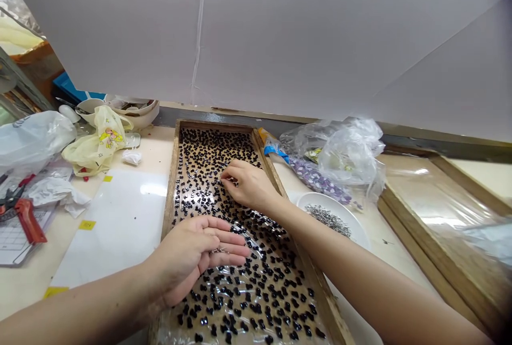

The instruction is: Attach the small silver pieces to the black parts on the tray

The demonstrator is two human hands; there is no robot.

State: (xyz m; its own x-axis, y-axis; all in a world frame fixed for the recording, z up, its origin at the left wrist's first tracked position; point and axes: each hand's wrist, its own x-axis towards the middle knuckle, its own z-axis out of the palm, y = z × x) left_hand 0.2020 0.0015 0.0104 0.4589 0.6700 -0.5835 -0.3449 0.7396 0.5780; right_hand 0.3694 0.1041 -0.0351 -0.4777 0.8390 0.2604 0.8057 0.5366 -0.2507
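Observation:
A long wooden-framed tray point(171, 174) lined with clear plastic lies in front of me, covered with many small glossy black pieces point(236, 305). My left hand point(204, 249) is palm up above the tray's left side, fingers stretched out and thumb resting over them. Several thin silvery metal pins point(219, 250) lie on its fingers. Farther along the tray, my right hand point(248, 185) is low over the black pieces with thumb and forefinger pinched together. What sits in that pinch is too small to make out.
A white bowl point(360, 227) of metal pins stands right of the tray, near a bag of purple-and-white bits point(316, 177) and crumpled clear plastic point(352, 147). Another wooden frame point(424, 243) lies far right. Red-handled pliers point(30, 219), a yellow bag point(96, 145) and a white sheet point(120, 217) are left.

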